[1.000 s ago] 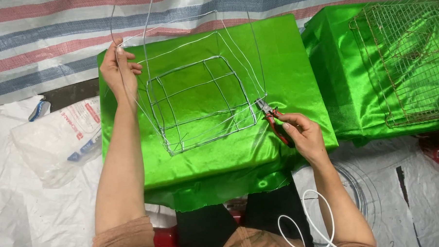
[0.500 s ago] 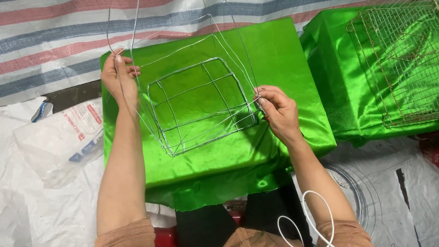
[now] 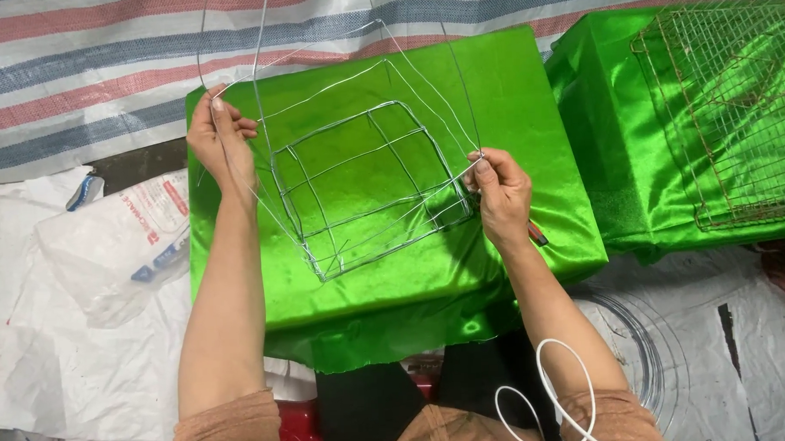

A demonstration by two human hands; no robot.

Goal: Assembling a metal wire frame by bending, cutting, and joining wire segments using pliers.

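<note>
Fingers of our right hand (image 3: pixel 498 193) pinch a thin upright silver wire (image 3: pixel 457 88) at the near right corner of the square silver wire grid frame (image 3: pixel 370 191), which lies in the middle of the shiny green cloth-covered tabletop (image 3: pixel 527 85). A red-handled plier (image 3: pixel 538 234) peeks from under that palm. Our left hand (image 3: pixel 223 141) clenches wire strands at the far left corner. To do this well, we judge both grips should stay taut so the frame stays square.
</note>
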